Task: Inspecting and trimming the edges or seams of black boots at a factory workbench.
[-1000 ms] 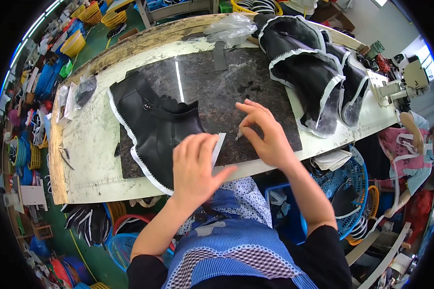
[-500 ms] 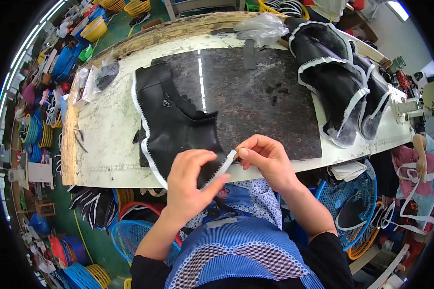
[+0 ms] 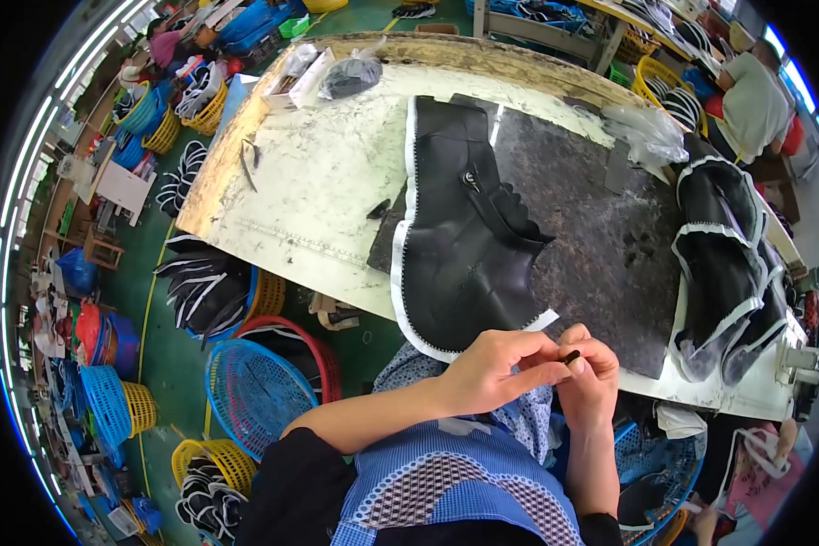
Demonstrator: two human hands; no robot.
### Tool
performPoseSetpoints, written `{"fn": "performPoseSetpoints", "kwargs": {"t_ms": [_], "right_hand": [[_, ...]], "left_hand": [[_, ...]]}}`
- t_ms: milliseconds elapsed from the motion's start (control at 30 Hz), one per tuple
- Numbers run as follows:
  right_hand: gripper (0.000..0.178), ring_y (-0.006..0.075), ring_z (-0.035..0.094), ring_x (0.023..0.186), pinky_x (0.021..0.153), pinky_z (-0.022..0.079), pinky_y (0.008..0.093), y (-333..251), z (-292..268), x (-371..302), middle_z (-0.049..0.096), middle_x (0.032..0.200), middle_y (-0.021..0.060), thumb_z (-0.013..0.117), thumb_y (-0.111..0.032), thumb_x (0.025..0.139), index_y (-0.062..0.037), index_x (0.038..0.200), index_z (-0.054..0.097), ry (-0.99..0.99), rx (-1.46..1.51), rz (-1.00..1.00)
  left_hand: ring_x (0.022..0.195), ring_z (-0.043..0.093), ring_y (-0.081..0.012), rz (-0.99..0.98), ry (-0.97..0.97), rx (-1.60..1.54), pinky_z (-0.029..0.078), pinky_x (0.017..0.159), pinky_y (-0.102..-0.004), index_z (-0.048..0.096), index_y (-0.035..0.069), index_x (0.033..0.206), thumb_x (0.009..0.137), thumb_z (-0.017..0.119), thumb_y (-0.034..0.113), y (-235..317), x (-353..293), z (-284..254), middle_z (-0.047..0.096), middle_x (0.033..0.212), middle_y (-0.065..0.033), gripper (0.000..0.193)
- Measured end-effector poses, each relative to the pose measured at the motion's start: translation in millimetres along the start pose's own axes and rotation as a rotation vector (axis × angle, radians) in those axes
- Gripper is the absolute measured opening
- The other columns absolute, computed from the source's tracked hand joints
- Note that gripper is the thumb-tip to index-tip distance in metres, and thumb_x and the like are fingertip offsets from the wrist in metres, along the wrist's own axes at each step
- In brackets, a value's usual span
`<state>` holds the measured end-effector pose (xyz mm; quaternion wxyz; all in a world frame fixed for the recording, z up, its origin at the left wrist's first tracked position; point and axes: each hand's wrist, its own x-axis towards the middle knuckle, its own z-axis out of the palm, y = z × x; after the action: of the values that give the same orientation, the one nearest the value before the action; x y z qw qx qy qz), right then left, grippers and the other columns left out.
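A black boot upper (image 3: 469, 232) with a white toothed strip along its edge lies on the table, partly over a dark stone slab (image 3: 601, 264). A small buckle-like fitting shows on its side. At the table's front edge, below the loose end of the white strip, my two hands meet. My right hand (image 3: 593, 382) pinches a small black piece (image 3: 571, 357) between thumb and fingers. The fingertips of my left hand (image 3: 500, 371) close on the same piece from the left. What exactly the piece is I cannot make out.
More black uppers with white edging (image 3: 719, 264) are piled at the right of the table. A clear plastic bag (image 3: 646, 136) lies behind the slab. Blue (image 3: 255, 391) and yellow baskets stand below on the green floor. Another person (image 3: 757, 100) is at the far right.
My hands have come together; the left has moved off the boot upper to the right hand's fingertips. The white strip's end is now free of the fingers. The whole view has swung left.
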<state>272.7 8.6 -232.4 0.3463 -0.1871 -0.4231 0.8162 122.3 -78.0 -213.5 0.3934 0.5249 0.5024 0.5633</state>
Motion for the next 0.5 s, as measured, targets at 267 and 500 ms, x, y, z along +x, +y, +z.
{"fn": "performPoseSetpoints", "kwargs": {"t_ms": [267, 500], "right_hand": [[0.013, 0.0136, 0.052, 0.072, 0.065, 0.043, 0.0251, -29, -9, 2, 0.057, 0.082, 0.0068, 0.069, -0.010, 0.081, 0.0006, 0.081, 0.061, -0.072, -0.316, -0.143], [0.004, 0.0116, 0.060, 0.084, 0.077, 0.050, 0.0245, -11, -30, 17, 0.062, 0.105, 0.0106, 0.060, -0.001, 0.088, 0.0001, 0.092, 0.059, 0.126, -0.397, -0.007]], "left_hand": [[0.073, 0.059, -0.0216, 0.241, 0.058, 0.514, 0.047, 0.065, -0.0336, 0.064, 0.004, 0.090, 0.079, 0.074, 0.027, -1, 1, -11, 0.062, 0.080, -0.0073, 0.027], [0.065, 0.061, -0.0262, 0.186, 0.286, 0.902, 0.048, 0.059, -0.0350, 0.057, 0.002, 0.077, 0.077, 0.066, 0.002, -26, 7, -26, 0.062, 0.081, -0.0090, 0.009]]}}
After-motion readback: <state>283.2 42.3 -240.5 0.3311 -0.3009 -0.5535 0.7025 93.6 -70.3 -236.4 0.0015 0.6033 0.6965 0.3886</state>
